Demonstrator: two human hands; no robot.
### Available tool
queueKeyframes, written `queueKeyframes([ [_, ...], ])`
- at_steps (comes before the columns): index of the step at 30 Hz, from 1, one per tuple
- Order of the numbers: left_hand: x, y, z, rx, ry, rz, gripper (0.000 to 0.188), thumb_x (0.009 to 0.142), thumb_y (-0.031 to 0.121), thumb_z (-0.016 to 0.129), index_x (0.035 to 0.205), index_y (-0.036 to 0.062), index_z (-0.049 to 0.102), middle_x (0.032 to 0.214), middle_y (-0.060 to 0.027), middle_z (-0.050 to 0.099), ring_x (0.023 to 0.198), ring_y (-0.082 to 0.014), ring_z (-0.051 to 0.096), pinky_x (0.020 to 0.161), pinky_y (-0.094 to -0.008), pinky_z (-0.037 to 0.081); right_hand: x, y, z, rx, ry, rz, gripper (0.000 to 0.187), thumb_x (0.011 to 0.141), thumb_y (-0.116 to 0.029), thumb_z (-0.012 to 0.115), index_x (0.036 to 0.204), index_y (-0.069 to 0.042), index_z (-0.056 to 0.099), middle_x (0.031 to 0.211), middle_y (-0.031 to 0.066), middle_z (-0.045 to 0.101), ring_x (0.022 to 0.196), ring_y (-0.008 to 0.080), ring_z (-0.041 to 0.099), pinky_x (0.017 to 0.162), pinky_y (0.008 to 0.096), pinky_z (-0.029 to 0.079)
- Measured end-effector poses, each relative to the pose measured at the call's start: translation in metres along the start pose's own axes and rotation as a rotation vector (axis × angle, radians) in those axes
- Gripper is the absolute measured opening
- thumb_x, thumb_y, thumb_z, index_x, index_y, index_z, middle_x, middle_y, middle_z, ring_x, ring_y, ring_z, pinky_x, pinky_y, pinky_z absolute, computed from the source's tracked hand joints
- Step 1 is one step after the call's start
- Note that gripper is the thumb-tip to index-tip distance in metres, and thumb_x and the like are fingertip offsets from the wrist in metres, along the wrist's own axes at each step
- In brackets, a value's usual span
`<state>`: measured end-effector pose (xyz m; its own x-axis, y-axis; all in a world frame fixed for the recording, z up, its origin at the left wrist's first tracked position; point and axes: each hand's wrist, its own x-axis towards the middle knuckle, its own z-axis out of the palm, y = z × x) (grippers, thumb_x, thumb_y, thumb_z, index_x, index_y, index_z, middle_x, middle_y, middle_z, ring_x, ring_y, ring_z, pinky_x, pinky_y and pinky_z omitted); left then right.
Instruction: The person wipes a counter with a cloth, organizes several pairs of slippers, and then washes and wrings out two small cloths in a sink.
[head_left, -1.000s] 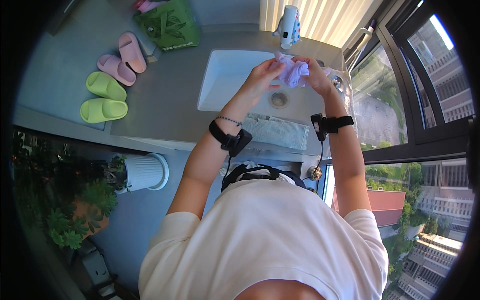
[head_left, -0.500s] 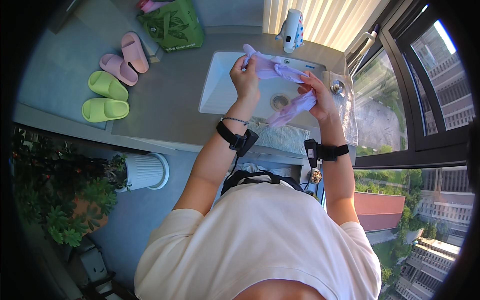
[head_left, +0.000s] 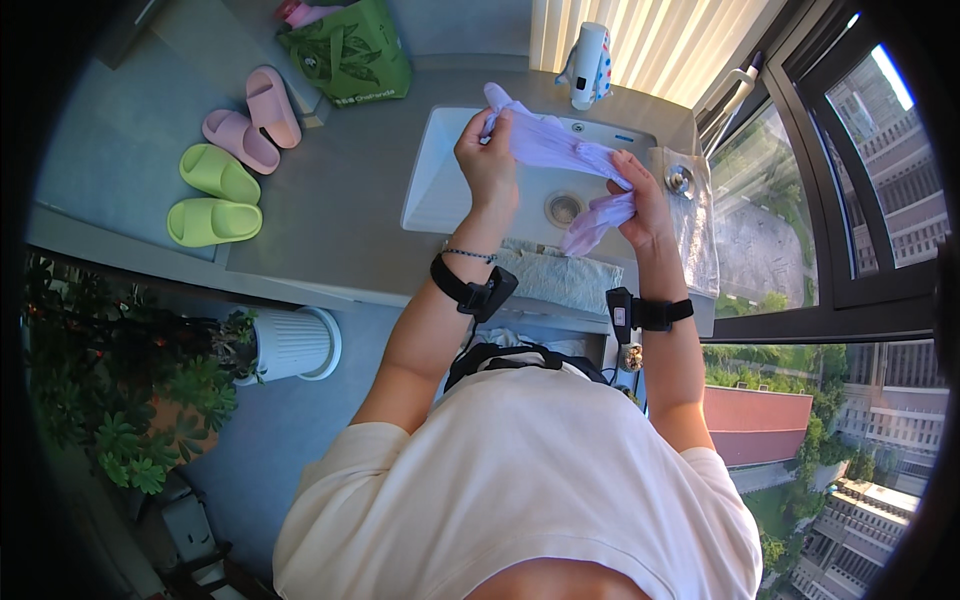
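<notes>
A thin, soft lilac thing that looks like a rubber glove [head_left: 553,145] is stretched between my two hands above the white sink [head_left: 425,190]. My left hand [head_left: 487,160] pinches its left end, and a narrow tip sticks up past the fingers. My right hand [head_left: 642,195] closes on the other end, where the material bunches at the thumb. From under the right hand a loose lilac part droops toward the sink's front edge. Whether this is one piece or two, I cannot tell. Below it shows the round metal drain [head_left: 564,208].
A grey towel [head_left: 560,275] lies over the counter's front edge. Behind the sink stands a white dispenser-like device [head_left: 588,65]. A metal knob [head_left: 679,180] sits to the right. On the left are a green bag [head_left: 350,55], pink slides [head_left: 272,105] and green slides [head_left: 215,222].
The lilac piece is pulled out longer and flatter between my hands; its bunched middle has opened out. The loose end under my right hand has swung rightward. Both hands keep their hold.
</notes>
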<state>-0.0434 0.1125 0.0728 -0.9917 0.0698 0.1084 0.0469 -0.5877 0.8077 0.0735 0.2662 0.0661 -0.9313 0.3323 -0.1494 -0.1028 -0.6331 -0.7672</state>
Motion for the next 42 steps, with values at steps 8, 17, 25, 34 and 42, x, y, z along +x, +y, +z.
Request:
queueKeyframes([
  [8, 0.005, 0.013, 0.002, -0.179, -0.034, -0.110, 0.020, 0.087, 0.014, 0.065, 0.102, 0.0014, 0.061, 0.085, 0.0004, 0.058, 0.075, -0.0077, 0.053, 0.064, -0.0241, 0.044, 0.013, 0.008, -0.030, 0.266, -0.020, 0.168, 0.013, 0.080, -0.013, 0.070, 0.085, -0.013, 0.057, 0.072, -0.0036, 0.057, 0.058, 0.0044, 0.048, 0.052, 0.0195, 0.040],
  [17, 0.019, 0.029, -0.010, 0.031, -0.313, -0.278, 0.025, 0.085, 0.013, 0.066, 0.107, 0.0020, 0.061, 0.087, -0.0020, 0.061, 0.071, -0.0091, 0.057, 0.056, -0.0245, 0.047, -0.002, 0.007, 0.019, -0.496, 0.123, -0.119, 0.027, 0.081, -0.023, 0.071, 0.099, -0.007, 0.060, 0.085, -0.0007, 0.062, 0.069, 0.0054, 0.049, 0.057, 0.0215, 0.041],
  [25, 0.029, 0.029, -0.025, -0.120, -0.221, -0.383, 0.021, 0.084, 0.009, 0.066, 0.103, 0.0026, 0.062, 0.092, -0.0048, 0.063, 0.080, -0.0133, 0.061, 0.066, -0.0275, 0.049, 0.004, 0.030, 0.003, -0.361, 0.010, -0.190, 0.019, 0.084, -0.016, 0.068, 0.095, -0.001, 0.064, 0.080, -0.0007, 0.063, 0.070, 0.0049, 0.052, 0.062, 0.0180, 0.039],
  [34, 0.053, -0.014, -0.083, 0.208, 0.013, -0.501, 0.041, 0.081, 0.016, 0.070, 0.116, 0.0040, 0.053, 0.106, -0.0099, 0.053, 0.097, -0.0216, 0.052, 0.078, -0.0361, 0.047, 0.000, 0.010, -0.001, -0.193, 0.208, -0.284, 0.008, 0.087, -0.016, 0.063, 0.088, -0.008, 0.064, 0.076, -0.0005, 0.063, 0.061, 0.0030, 0.043, 0.054, 0.0165, 0.033],
  [42, -0.024, -0.017, -0.007, 0.848, -0.730, 0.163, 0.030, 0.075, 0.013, 0.074, 0.101, 0.0021, 0.063, 0.086, -0.0063, 0.063, 0.073, -0.0132, 0.061, 0.064, -0.0272, 0.052, 0.003, 0.016, 0.008, -0.505, 0.014, -0.069, 0.013, 0.085, -0.015, 0.063, 0.089, -0.003, 0.065, 0.080, 0.0029, 0.065, 0.066, 0.0069, 0.055, 0.058, 0.0191, 0.041],
])
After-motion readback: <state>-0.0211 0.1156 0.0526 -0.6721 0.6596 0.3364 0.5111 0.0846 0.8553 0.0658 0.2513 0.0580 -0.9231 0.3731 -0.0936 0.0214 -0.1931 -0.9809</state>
